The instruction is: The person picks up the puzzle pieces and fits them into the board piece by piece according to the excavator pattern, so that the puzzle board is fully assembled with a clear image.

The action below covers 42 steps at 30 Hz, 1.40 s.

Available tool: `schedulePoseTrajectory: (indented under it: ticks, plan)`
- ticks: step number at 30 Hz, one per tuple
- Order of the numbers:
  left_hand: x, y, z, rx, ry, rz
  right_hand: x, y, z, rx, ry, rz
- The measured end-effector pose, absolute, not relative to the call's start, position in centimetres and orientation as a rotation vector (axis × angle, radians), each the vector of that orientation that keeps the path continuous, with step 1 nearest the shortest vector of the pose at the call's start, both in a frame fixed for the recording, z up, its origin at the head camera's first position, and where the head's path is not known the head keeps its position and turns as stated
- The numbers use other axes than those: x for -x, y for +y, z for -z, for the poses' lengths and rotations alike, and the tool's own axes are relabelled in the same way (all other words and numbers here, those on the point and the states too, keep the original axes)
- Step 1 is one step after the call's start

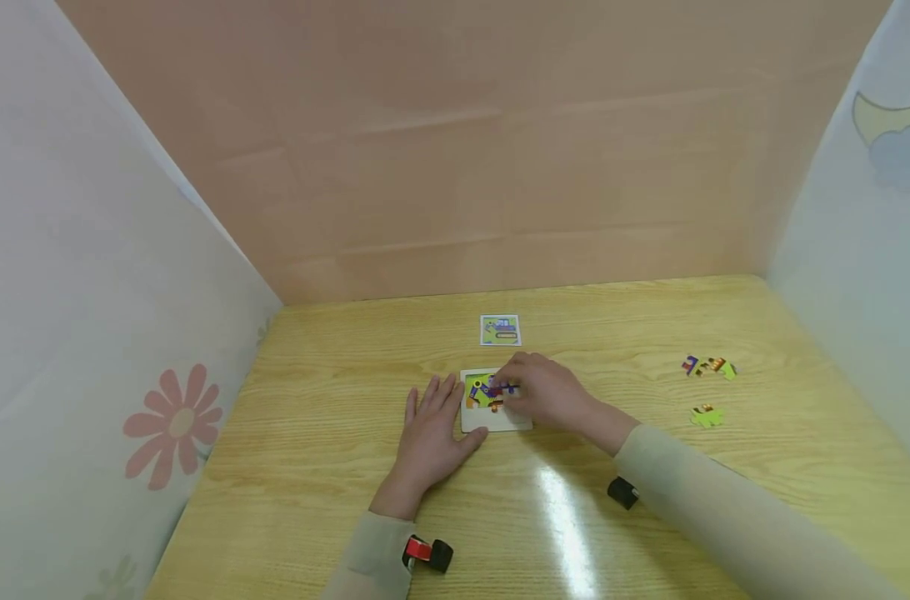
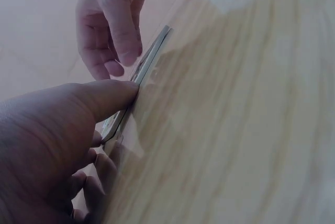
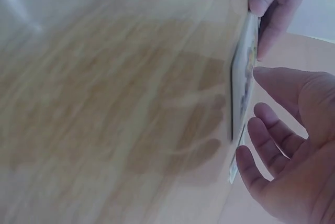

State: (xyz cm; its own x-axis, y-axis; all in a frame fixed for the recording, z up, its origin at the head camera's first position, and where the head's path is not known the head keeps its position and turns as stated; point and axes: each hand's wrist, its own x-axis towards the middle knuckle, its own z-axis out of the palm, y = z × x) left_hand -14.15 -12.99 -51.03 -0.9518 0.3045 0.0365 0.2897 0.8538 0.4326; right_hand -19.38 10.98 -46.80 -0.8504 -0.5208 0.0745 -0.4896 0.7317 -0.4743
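Observation:
A small jigsaw board [image 1: 513,422] with a pale frame lies on the table, partly filled with colourful pieces [image 1: 479,390]. My left hand [image 1: 430,442] lies at the board's left side with straight fingers, its thumb touching the near edge. Over the right part of the puzzle is my right hand [image 1: 548,392], its fingers bent and covering some pieces. In the right wrist view its thumb [image 3: 282,85] reaches the board's surface, apart from the other fingers. No piece shows between them. The left wrist view sees the board [image 2: 152,56] nearly edge-on.
Beyond the board lies a picture card [image 1: 500,330] of a digger-like vehicle. Loose puzzle pieces [image 1: 693,365] lie at the right, with a green piece group [image 1: 707,416] nearer me. An orange-pink back wall [image 1: 500,167] and pale side walls surround the wooden table [image 1: 335,358].

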Motion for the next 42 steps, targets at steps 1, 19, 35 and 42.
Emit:
schedulePoseTrajectory:
  ticks: [1,19,35,42]
  plan:
    - [14.2,-13.0,51.0,-0.474,2.99,-0.688,19.3,11.1,46.7,0.824,2.87,0.759]
    - [14.2,-13.1,50.9,-0.437,2.98,-0.696,19.1,17.0,44.0,0.649,2.973,0.792]
    - [14.3,-13.9,51.0,-0.426,2.996,-0.677,19.6,24.5,41.8,0.564,3.073,0.694]
    - [14.3,-13.8,51.0,-0.428,2.996,-0.668,19.6,27.3,41.9,0.567,3.073,0.668]
